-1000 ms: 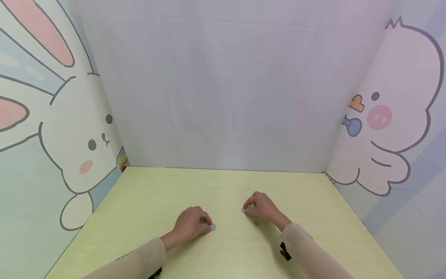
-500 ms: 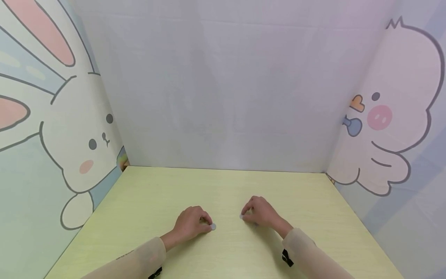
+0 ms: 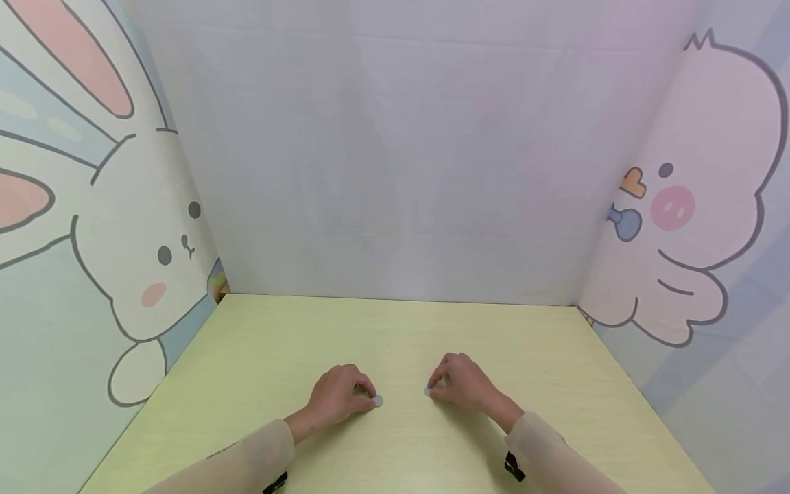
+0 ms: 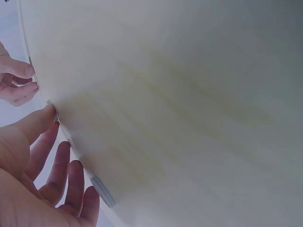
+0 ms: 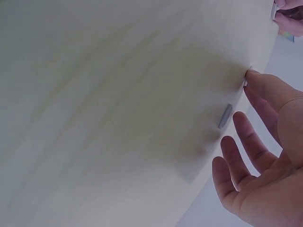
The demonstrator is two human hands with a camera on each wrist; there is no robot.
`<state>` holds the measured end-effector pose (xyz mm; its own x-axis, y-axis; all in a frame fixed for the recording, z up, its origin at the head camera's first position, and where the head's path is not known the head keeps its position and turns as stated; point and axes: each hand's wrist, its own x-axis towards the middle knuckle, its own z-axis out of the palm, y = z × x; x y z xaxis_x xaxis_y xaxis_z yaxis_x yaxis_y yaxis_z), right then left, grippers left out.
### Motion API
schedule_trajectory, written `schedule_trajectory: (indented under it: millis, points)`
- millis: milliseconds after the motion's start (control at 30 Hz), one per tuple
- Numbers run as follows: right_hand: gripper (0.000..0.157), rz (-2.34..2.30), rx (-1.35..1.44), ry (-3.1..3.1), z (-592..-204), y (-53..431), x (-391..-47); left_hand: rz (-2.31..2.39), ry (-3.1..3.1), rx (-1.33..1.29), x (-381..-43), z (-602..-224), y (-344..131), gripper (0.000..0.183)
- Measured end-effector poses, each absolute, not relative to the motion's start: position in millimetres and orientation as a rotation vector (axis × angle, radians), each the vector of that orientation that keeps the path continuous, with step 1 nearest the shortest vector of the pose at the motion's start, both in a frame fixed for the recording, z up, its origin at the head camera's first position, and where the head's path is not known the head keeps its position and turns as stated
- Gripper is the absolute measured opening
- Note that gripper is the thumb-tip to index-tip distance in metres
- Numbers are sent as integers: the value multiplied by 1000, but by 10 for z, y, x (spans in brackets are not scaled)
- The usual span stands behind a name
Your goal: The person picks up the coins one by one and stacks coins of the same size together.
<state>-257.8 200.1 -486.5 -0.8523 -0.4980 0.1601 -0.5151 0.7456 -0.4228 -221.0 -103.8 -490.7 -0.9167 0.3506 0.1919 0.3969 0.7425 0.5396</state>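
The right hand (image 3: 464,381) has drawn its small disc (image 3: 427,392) nearer the person; it now hides another disc (image 5: 226,116) from the head view.

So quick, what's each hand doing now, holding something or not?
Left hand: closed, pinching a small pale disc.
Right hand: closed, pinching another small pale disc.
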Motion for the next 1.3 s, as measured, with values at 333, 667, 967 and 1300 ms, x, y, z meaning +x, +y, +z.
schedule_trajectory:
  millis: [333,667,967,1300]
  points:
    - [6,684,853,-2899,-4891,2014,-2518,-914,-2857,-621,-2207,-4900,-1038,12]
    - [6,665,883,-2878,-4891,2003,-2464,-933,-2857,-625,-2208,-4899,-1032,12]
    - [6,691,875,-2903,-4872,2001,-2432,-924,-2857,-619,-2203,-4893,-1035,12]
    - [7,757,879,-2901,-4886,2011,-2438,-907,-2867,-598,-2209,-4901,-1030,11]
